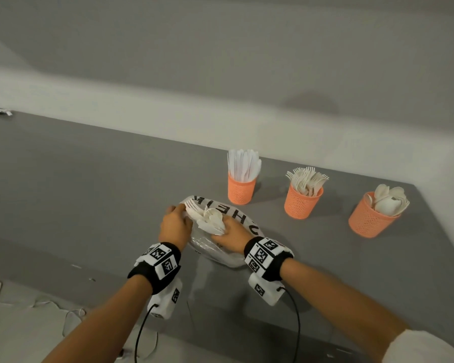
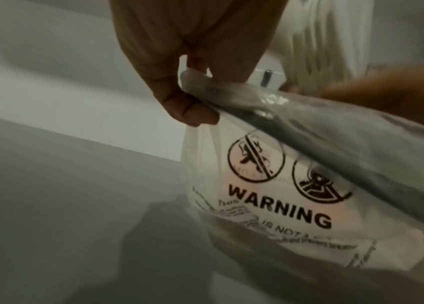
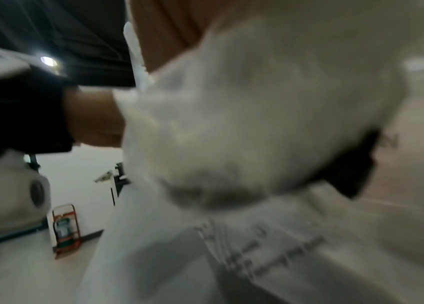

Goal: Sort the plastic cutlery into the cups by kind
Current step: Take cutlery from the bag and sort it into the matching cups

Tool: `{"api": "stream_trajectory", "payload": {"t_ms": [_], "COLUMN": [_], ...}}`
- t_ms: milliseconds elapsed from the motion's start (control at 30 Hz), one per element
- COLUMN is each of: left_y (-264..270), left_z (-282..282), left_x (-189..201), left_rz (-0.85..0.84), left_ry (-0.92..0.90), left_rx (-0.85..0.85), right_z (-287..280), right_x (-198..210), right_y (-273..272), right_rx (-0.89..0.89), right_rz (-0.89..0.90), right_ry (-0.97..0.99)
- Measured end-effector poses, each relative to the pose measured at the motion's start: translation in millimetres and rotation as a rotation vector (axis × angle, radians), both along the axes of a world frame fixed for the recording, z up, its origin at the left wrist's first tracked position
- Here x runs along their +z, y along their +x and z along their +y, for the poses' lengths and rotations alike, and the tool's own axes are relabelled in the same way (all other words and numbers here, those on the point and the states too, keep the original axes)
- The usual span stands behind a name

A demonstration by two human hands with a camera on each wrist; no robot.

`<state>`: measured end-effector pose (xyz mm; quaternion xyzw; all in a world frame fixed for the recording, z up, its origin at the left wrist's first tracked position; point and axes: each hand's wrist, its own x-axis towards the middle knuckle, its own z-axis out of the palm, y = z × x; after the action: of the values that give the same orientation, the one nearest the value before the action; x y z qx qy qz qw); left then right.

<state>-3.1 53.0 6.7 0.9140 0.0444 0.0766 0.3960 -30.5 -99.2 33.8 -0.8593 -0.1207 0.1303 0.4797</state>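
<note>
White cutlery bundle (image 1: pixel 206 217), tines pointing up-left, gripped by right hand (image 1: pixel 230 233); left hand (image 1: pixel 174 225) pinches bag (image 2: pixel 283 185).

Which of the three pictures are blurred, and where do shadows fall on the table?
Head view: mostly sharp; the three orange cups cast soft shadows on the grey table, and its far edge bows from the wide lens. Left wrist view: the left hand and the bag's WARNING print are readable, though the cutlery behind is smeared. Right wrist view: heavily motion-blurred; the white bundle is featureless.
</note>
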Motion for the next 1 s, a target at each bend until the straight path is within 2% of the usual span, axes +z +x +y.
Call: {"api": "stream_trajectory", "payload": {"t_ms": [100,367,467,533,600,667,767,867,1000], "left_y": [0,10,13,13,13,13,11,11,18], "left_z": [-4,-7,-10,-22,-44,-72,-118,-162,-201], "left_x": [3,13,25,40,57,71,86,87,66], "left_rz": [-0.005,0.132,0.042,-0.143,-0.300,-0.300,-0.064,0.363,0.805], "left_ry": [0.021,0.153,0.246,0.178,0.011,-0.208,-0.669,-1.082,-1.202], "left_rx": [0.022,0.008,0.029,0.022,-0.056,-0.150,-0.210,-0.209,-0.246], "right_z": [3,-37,-64,-81,-95,-106,-122,-143,-169], "right_x": [6,60,68,68,67,68,69,73,85], "right_y": [7,20,29,35,38,38,37,34,28], "right_rx": [-0.105,-0.387,-0.529,-0.614,-0.683,-0.729,-0.780,-0.800,-0.812], "right_rz": [-0.072,-0.125,-0.117,-0.143,-0.155,-0.147,-0.139,-0.175,-0.256], "right_ry": [0.087,0.574,0.676,0.695,0.725,0.803,0.891,0.896,0.881]}}
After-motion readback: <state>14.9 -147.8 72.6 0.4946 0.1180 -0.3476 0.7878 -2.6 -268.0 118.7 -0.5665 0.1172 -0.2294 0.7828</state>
